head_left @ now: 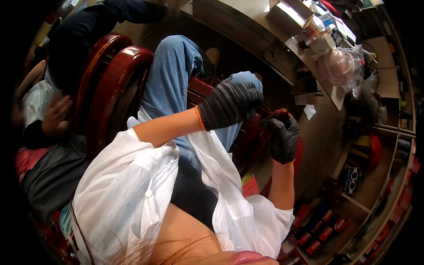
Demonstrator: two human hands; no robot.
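Both my hands wear black knit gloves with orange cuffs. My left hand is held over my knee, its back toward me and its fingers curled closed. Whatever it may grip is hidden. To its right, my right hand is closed around a bristly bundle of thin reddish strands, which look like fine wire. The bundle sticks out past the fingertips, and loose strands fan out toward my left hand. The two hands are apart, with a short gap between them.
Dark red wooden chair arms stand at my left, where another person sits. A counter ahead right holds cups and a clear plastic bag. At right, a wooden shelf holds several red boxes.
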